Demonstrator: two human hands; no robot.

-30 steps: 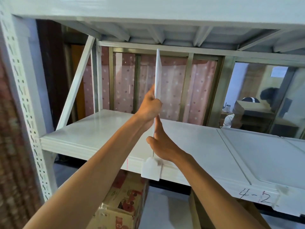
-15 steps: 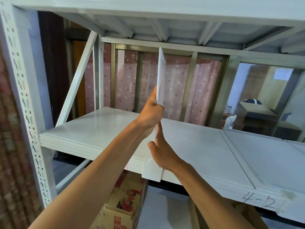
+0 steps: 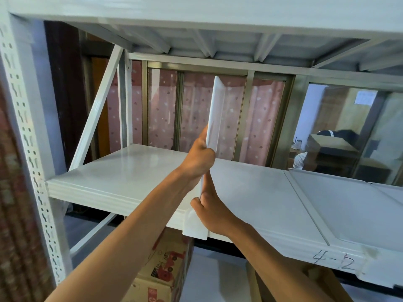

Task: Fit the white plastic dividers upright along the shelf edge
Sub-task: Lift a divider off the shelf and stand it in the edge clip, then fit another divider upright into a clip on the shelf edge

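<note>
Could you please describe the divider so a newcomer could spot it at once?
Find the white shelf marked "4-12". At its front edge, both hands grip the divider: a thin white panel standing upright, the only thing rising from the shelf.

We see one white plastic divider [image 3: 214, 112], a thin flat panel turned edge-on to us, standing upright on the white shelf [image 3: 122, 171] and leaning slightly to the right toward its top. Its lower end widens into a small flat tab [image 3: 193, 225] that hangs down over the shelf's front edge, roughly midway between the left front corner and the panel seam. The upper end tapers to a rounded tip just short of the shelf above.
</note>
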